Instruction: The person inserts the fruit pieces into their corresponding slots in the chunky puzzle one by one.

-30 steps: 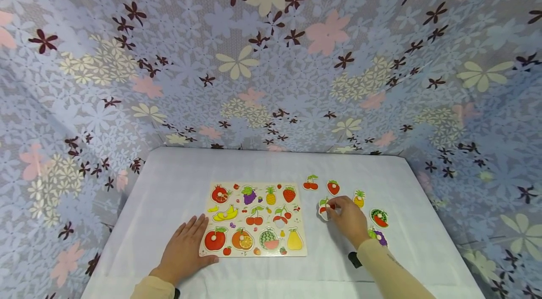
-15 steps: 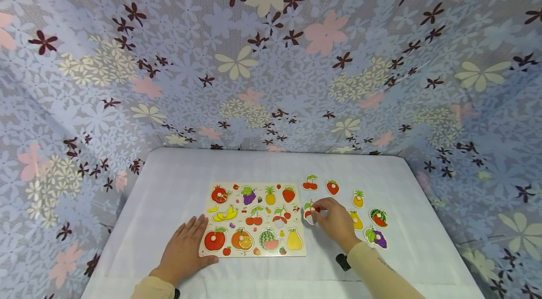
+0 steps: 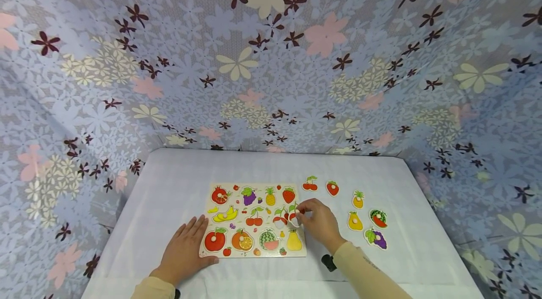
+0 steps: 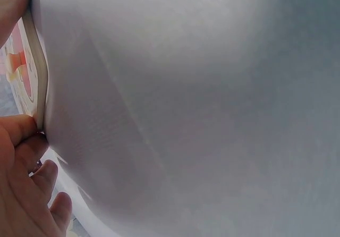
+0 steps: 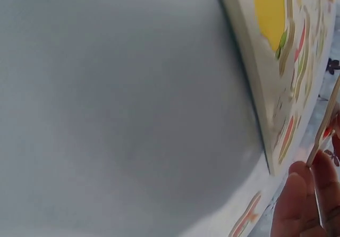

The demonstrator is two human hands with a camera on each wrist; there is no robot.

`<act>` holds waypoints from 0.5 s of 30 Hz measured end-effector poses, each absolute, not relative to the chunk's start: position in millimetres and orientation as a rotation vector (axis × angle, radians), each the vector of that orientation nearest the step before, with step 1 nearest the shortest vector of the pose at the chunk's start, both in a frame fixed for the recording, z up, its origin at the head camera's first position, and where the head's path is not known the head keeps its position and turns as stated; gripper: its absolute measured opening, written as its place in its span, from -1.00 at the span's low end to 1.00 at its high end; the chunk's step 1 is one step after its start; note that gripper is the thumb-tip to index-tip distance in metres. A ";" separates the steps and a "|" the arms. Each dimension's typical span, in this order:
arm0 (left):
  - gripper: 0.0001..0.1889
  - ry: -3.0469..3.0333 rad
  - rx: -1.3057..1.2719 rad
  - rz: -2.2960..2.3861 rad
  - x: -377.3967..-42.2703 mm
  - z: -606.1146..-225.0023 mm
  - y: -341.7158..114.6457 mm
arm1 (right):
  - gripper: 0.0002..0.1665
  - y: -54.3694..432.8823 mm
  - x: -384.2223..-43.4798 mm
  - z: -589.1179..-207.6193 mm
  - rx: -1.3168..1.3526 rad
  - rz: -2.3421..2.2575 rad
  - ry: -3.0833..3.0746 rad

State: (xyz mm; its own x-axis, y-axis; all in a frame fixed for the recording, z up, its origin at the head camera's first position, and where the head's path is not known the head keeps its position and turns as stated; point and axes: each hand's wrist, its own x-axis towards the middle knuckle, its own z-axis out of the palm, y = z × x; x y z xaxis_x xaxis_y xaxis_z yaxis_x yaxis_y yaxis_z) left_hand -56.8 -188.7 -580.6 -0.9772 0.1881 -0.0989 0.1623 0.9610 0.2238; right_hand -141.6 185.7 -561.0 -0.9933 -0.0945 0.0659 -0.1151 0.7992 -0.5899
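A red-and-white fruit piece (image 3: 292, 216) is hovering over the right side of the puzzle board (image 3: 302, 251), just beside the similarly coloured printed slot; whether it is touching the board, I cannot tell. The right hand (image 3: 320, 224) is pinching it, the fingers (image 3: 303, 207) clamped on the piece, which is showing nearly edge-on in the right wrist view. The left hand (image 3: 182, 247) is resting against the board's left edge, its fingers extended and the thumb apart from them, at the near corner. Right of the board, a cherry piece (image 3: 310, 184), strawberry piece (image 3: 332, 188), pineapple piece (image 3: 358, 200), pear piece (image 3: 355, 221), watermelon piece (image 3: 378, 218) and grape piece (image 3: 376, 238) are lying on the white-covered counter (image 3: 262, 166). Beyond, a floral cloth (image 3: 271, 82) is hanging.
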 end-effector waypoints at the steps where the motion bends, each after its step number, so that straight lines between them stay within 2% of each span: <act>1: 0.21 2.996 0.272 0.327 -56.8 -581.2 -189.0 | -0.89 183.2 -141.6 -561.1 0.177 0.980 -2.953; 15: 0.19 3.021 0.325 0.369 -56.7 -581.1 -191.5 | -0.88 162.6 -143.7 -567.4 0.269 0.984 -2.973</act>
